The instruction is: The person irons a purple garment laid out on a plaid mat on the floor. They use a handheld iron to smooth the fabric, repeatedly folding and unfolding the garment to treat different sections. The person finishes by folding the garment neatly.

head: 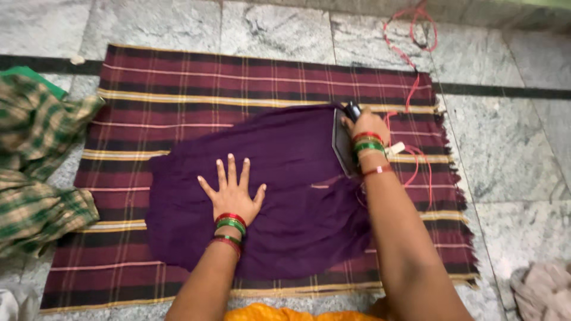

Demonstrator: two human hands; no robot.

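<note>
A dark purple cloth (279, 196) lies spread flat over a maroon striped mat, its surface softly creased and its lower edge rounded. A dark iron (344, 145) stands tilted on its edge at the cloth's upper right border, its flat soleplate turned toward the cloth and its handle gripped from above. A red cord (410, 89) trails from it across the mat to the stone floor.

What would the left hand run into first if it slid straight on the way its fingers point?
The left hand lies flat on the purple cloth, fingers pointing away. It would likely cross that cloth's far edge onto the striped maroon mat; nothing else shows there.
</note>
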